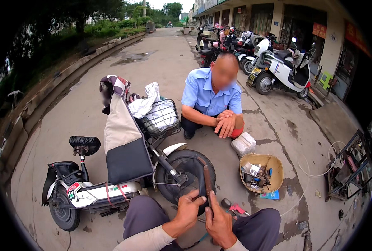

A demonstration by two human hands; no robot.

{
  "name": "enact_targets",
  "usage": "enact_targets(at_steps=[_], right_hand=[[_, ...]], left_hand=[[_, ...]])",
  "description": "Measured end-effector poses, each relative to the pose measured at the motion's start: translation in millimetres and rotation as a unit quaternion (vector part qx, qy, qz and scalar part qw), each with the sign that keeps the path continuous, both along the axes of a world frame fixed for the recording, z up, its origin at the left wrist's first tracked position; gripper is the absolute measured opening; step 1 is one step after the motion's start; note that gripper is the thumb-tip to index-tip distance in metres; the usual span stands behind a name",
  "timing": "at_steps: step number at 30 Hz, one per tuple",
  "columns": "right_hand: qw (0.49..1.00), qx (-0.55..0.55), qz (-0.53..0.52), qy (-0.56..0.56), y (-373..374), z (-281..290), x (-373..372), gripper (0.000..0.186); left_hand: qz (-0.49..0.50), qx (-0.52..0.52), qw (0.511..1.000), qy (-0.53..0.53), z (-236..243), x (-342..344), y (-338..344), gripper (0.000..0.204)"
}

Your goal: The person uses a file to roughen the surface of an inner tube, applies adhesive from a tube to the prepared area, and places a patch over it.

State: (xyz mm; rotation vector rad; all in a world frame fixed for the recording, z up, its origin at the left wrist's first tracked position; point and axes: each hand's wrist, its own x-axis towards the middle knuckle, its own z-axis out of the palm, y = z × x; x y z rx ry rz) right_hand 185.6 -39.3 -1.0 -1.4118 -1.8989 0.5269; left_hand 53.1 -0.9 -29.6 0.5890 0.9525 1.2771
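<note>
In front of my knees my right hand (220, 224) is closed around a long, rust-brown flat bar (207, 179) that points up along the front wheel. Close beside it, my left hand (188, 212) pinches a strip of black rubber tube (202, 187) lying against the wheel's side. The front wheel (178, 167) belongs to a white electric bike (95, 193) standing at the left. Its tyre is black and partly hidden behind my hands and the bar. I cannot tell whether the bar touches the tube.
A person in a blue shirt (213, 98) squats beyond the wheel, hands crossed. Right of the wheel stand a yellowish tub (273, 184) of tools and a whitish block (243, 144). A pink-red tool (238, 209) lies by my knee. A metal frame (349, 167) and parked scooters (278, 67) stand farther right.
</note>
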Motion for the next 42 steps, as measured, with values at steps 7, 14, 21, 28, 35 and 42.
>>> enact_targets(at_steps=[7, 14, 21, 28, 35, 42], right_hand=[[0.992, -0.100, -0.004, 0.081, 2, 13, 9, 0.055], [1.000, 0.003, 0.002, 0.010, 15, 6, 9, 0.067], [1.000, 0.016, 0.004, -0.003, 10, 5, 9, 0.068], [1.000, -0.006, 0.005, -0.017, 9, 6, 12, 0.069], [0.999, -0.027, 0.010, -0.025, 7, 5, 10, 0.068], [0.999, -0.030, 0.018, -0.034, 6, 5, 6, 0.070]], left_hand=[[-0.025, 0.016, 0.999, -0.012, 12, 5, 12, 0.031], [-0.017, 0.009, 1.000, -0.007, 27, 4, 14, 0.019], [-0.035, 0.026, 0.999, 0.018, 9, -5, 9, 0.029], [-0.045, 0.022, 0.999, 0.010, 17, -3, 9, 0.026], [-0.018, 0.016, 1.000, 0.018, 25, 1, 7, 0.016], [-0.030, 0.028, 0.999, -0.001, 15, -8, 6, 0.026]])
